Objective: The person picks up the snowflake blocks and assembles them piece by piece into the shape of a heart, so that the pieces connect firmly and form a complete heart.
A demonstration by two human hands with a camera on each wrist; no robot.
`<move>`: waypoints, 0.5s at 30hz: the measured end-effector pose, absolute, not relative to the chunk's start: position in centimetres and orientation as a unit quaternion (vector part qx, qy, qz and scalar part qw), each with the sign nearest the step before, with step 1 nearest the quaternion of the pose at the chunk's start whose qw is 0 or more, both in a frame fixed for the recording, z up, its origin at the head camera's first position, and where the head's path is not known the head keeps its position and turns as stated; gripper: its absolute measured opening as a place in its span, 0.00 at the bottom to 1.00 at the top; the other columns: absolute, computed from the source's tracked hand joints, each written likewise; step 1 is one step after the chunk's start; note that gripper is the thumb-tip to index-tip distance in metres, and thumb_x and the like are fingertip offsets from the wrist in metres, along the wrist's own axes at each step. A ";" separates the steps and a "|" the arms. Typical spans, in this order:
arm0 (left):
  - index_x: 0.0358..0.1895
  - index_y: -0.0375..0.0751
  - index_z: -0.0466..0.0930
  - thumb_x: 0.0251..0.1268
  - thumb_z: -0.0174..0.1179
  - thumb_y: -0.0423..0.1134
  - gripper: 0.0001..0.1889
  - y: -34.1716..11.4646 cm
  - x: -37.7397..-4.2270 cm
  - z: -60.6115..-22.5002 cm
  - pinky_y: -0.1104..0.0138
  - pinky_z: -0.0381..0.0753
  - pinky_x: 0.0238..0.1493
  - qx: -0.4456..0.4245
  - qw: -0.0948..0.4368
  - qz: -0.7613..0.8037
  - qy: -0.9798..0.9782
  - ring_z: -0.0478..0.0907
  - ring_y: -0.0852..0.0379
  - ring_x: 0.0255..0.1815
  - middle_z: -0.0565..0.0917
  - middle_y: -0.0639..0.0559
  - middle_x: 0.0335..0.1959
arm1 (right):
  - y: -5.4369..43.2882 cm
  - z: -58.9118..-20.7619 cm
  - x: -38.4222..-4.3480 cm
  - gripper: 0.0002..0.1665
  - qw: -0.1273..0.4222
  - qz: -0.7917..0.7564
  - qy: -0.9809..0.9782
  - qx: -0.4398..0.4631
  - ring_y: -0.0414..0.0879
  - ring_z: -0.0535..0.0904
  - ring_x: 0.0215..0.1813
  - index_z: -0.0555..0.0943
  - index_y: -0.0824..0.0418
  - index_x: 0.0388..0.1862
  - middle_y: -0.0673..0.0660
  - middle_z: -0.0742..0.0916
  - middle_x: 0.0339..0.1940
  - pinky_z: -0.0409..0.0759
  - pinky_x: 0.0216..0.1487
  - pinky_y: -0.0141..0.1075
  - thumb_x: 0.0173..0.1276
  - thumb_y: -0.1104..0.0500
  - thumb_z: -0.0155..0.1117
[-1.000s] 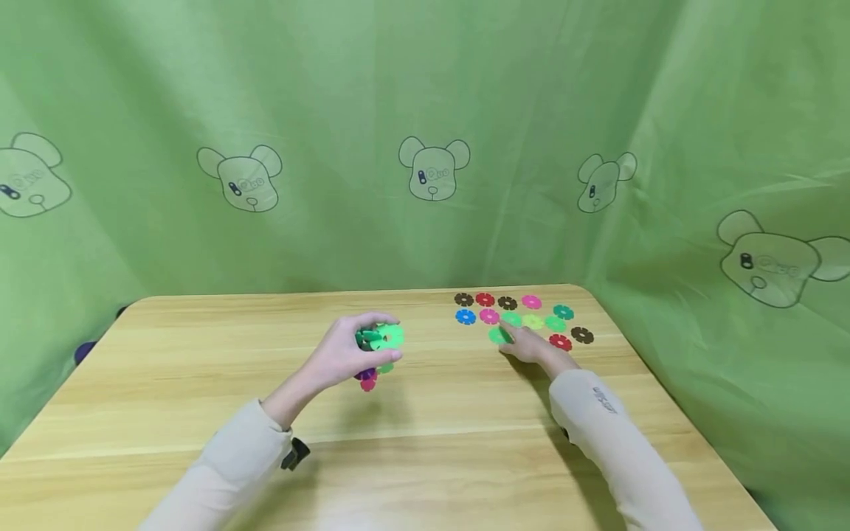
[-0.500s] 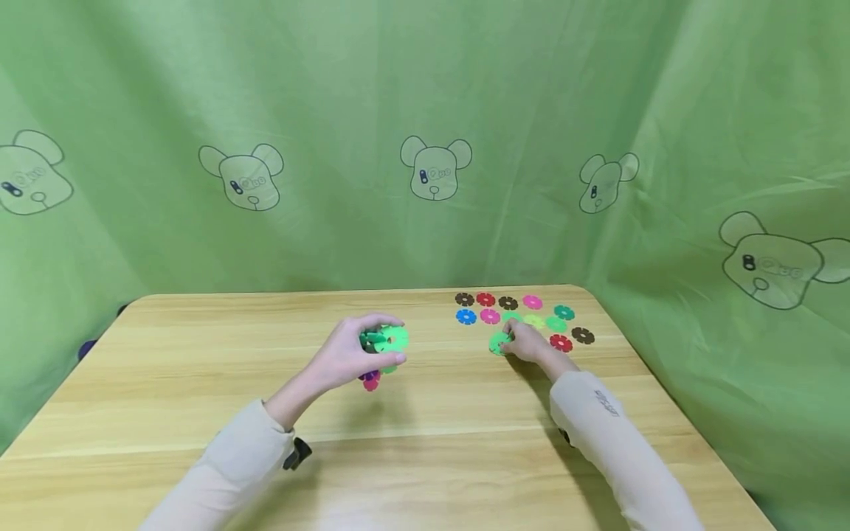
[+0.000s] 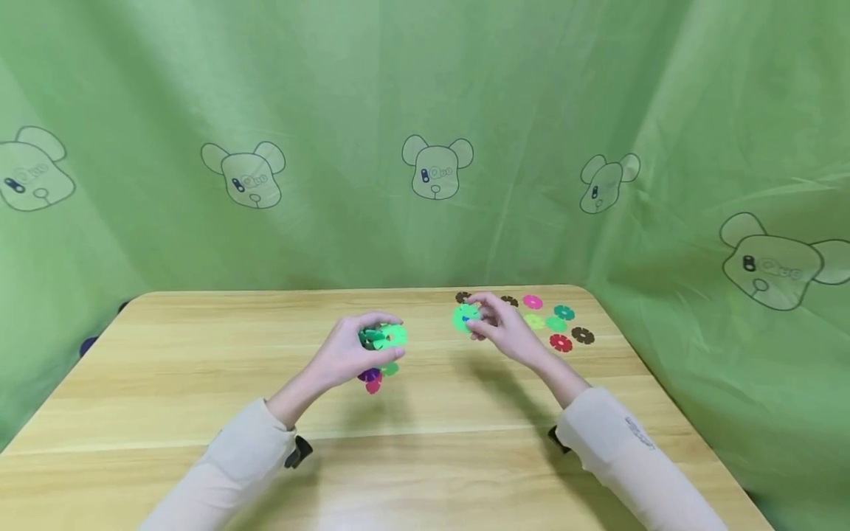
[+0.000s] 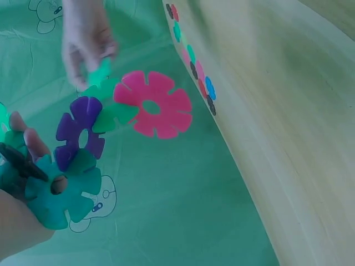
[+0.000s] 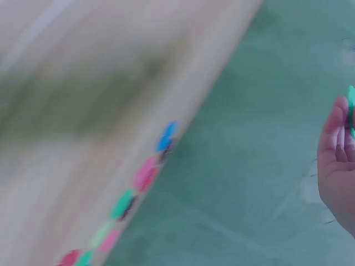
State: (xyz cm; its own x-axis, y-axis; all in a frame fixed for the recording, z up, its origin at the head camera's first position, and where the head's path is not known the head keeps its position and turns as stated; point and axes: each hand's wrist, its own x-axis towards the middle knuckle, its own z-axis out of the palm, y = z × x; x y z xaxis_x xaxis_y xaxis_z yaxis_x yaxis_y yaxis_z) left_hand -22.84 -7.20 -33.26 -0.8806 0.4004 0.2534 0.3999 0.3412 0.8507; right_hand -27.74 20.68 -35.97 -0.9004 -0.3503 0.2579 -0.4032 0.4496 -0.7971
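Pinching a green disc point(image 3: 458, 317) above the desk point(image 3: 425, 457), our right grip point(image 3: 508, 330) hangs apart from our left grip point(image 3: 344, 352), which is clamped on a cluster of joined discs point(image 3: 398, 333). Loose coloured discs point(image 3: 555, 324) lie far right; behind, we see a green curtain point(image 3: 345, 228).

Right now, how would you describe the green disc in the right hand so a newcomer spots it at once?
Over the wooden table, before the green curtain, find the right hand. It pinches a notched bright-green disc. Unlike the loose discs lying flat nearby, it is held up; unlike the joined cluster in the left hand, it looks unattached.
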 end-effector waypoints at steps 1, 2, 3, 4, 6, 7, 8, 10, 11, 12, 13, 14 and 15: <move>0.50 0.40 0.78 0.49 0.67 0.41 0.21 -7.2 -22.8 -33.3 0.66 0.77 0.29 0.244 -0.002 0.518 0.820 0.74 0.57 0.28 0.80 0.45 0.34 | 20.3 -35.5 -27.4 0.20 0.038 0.482 -0.844 0.234 0.48 0.79 0.28 0.69 0.70 0.53 0.63 0.80 0.25 0.80 0.33 0.35 0.63 0.69 0.58; 0.50 0.40 0.78 0.50 0.67 0.41 0.21 -7.2 -22.8 -33.3 0.66 0.77 0.28 0.244 -0.004 0.518 0.820 0.74 0.57 0.28 0.80 0.45 0.34 | 19.9 -35.0 -26.9 0.19 0.047 0.485 -0.838 0.247 0.46 0.79 0.27 0.69 0.70 0.53 0.62 0.80 0.25 0.80 0.32 0.34 0.63 0.69 0.58; 0.49 0.39 0.78 0.50 0.67 0.41 0.21 -7.1 -22.8 -33.3 0.66 0.76 0.28 0.244 -0.006 0.517 0.820 0.73 0.58 0.28 0.80 0.45 0.34 | 19.6 -34.6 -26.5 0.19 0.055 0.486 -0.832 0.260 0.45 0.79 0.27 0.70 0.70 0.53 0.61 0.80 0.25 0.80 0.32 0.35 0.63 0.69 0.58; 0.49 0.39 0.79 0.50 0.67 0.41 0.21 -7.1 -22.8 -33.3 0.67 0.76 0.28 0.244 -0.007 0.517 0.820 0.73 0.58 0.28 0.80 0.45 0.35 | 19.2 -34.1 -26.0 0.19 0.064 0.485 -0.828 0.274 0.44 0.79 0.27 0.71 0.70 0.53 0.60 0.80 0.24 0.80 0.32 0.35 0.63 0.69 0.58; 0.49 0.39 0.79 0.50 0.67 0.41 0.21 -7.0 -22.8 -33.3 0.67 0.76 0.29 0.245 -0.011 0.519 0.819 0.73 0.58 0.28 0.80 0.45 0.36 | 18.5 -33.4 -25.0 0.18 0.083 0.477 -0.820 0.306 0.42 0.80 0.27 0.72 0.70 0.52 0.60 0.81 0.24 0.81 0.31 0.36 0.63 0.70 0.57; 0.49 0.38 0.79 0.50 0.67 0.41 0.21 -7.0 -22.8 -33.3 0.68 0.76 0.29 0.246 -0.012 0.520 0.818 0.73 0.58 0.28 0.81 0.45 0.36 | 18.2 -33.1 -24.5 0.17 0.094 0.470 -0.816 0.323 0.42 0.80 0.27 0.72 0.70 0.51 0.59 0.81 0.24 0.81 0.31 0.36 0.62 0.70 0.57; 0.49 0.38 0.79 0.50 0.67 0.40 0.21 -6.9 -22.8 -33.3 0.68 0.76 0.29 0.247 -0.014 0.522 0.816 0.73 0.58 0.28 0.81 0.46 0.36 | 17.9 -32.8 -24.1 0.17 0.106 0.461 -0.813 0.340 0.41 0.80 0.27 0.73 0.70 0.51 0.59 0.82 0.25 0.81 0.32 0.36 0.62 0.71 0.58; 0.48 0.39 0.79 0.50 0.67 0.40 0.20 -6.8 -22.8 -33.4 0.68 0.76 0.29 0.251 -0.019 0.526 0.813 0.73 0.59 0.28 0.81 0.46 0.35 | 17.3 -32.4 -23.4 0.17 0.132 0.441 -0.804 0.376 0.43 0.81 0.27 0.74 0.70 0.49 0.59 0.83 0.26 0.81 0.32 0.35 0.60 0.72 0.58; 0.48 0.39 0.79 0.50 0.67 0.40 0.20 -6.8 -22.8 -33.4 0.69 0.76 0.29 0.253 -0.021 0.527 0.811 0.73 0.59 0.27 0.81 0.46 0.34 | 17.0 -32.2 -23.1 0.17 0.144 0.433 -0.798 0.394 0.43 0.82 0.28 0.74 0.71 0.49 0.60 0.84 0.28 0.81 0.32 0.34 0.59 0.73 0.59; 0.48 0.38 0.79 0.50 0.67 0.40 0.20 -6.8 -22.8 -33.4 0.69 0.76 0.30 0.257 -0.022 0.527 0.810 0.73 0.59 0.27 0.81 0.46 0.34 | 16.8 -32.1 -22.9 0.17 0.154 0.425 -0.792 0.410 0.45 0.82 0.27 0.75 0.71 0.48 0.60 0.84 0.28 0.81 0.32 0.34 0.58 0.75 0.59; 0.48 0.38 0.79 0.50 0.67 0.41 0.20 -6.8 -22.8 -33.5 0.69 0.76 0.30 0.260 -0.022 0.528 0.808 0.74 0.59 0.28 0.81 0.46 0.34 | 16.6 -32.0 -22.7 0.17 0.164 0.418 -0.787 0.424 0.45 0.82 0.27 0.75 0.71 0.48 0.60 0.84 0.29 0.81 0.31 0.32 0.57 0.75 0.59; 0.48 0.38 0.79 0.51 0.67 0.41 0.20 -6.7 -22.7 -33.4 0.69 0.76 0.31 0.264 -0.022 0.529 0.806 0.74 0.59 0.28 0.82 0.46 0.34 | 16.4 -32.0 -22.6 0.17 0.168 0.413 -0.783 0.434 0.45 0.82 0.27 0.75 0.72 0.47 0.60 0.84 0.29 0.81 0.31 0.32 0.57 0.76 0.60; 0.48 0.38 0.79 0.51 0.67 0.40 0.20 -6.7 -22.6 -33.4 0.69 0.77 0.31 0.267 -0.021 0.529 0.805 0.75 0.59 0.28 0.82 0.46 0.34 | 16.2 -31.9 -22.5 0.18 0.171 0.410 -0.780 0.441 0.46 0.82 0.27 0.75 0.72 0.47 0.61 0.85 0.30 0.81 0.31 0.31 0.56 0.76 0.60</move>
